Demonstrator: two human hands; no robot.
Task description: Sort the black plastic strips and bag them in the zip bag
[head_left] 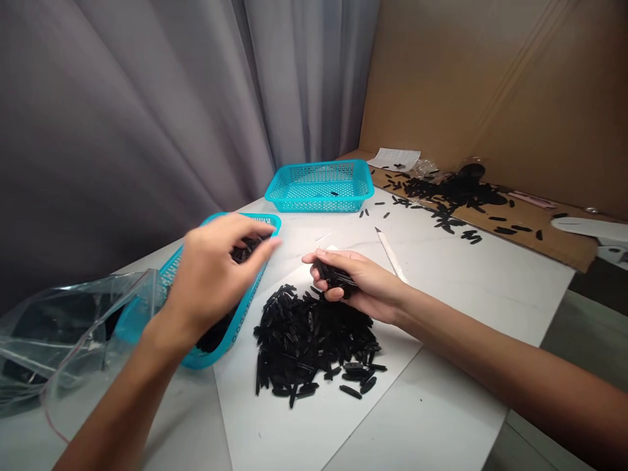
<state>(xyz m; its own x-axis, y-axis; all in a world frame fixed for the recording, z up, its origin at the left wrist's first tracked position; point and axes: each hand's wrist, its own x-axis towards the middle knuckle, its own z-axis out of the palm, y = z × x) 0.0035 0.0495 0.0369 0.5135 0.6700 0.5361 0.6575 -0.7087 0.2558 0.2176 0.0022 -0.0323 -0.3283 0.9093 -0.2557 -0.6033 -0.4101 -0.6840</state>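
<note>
My right hand is closed round a bunch of small black oblong pieces, just above the far side of a pile of the same pieces. That pile lies on a white sheet of paper on the table. Over the near blue basket is my left hand, its thumb and fingers apart, nothing seen between them. More black pieces lie in this basket, partly hidden by the hand.
A second blue basket stands at the back with a black piece inside. At left is a clear plastic bag. A pointed white tool lies right of centre. Black pieces are scattered on cardboard at back right.
</note>
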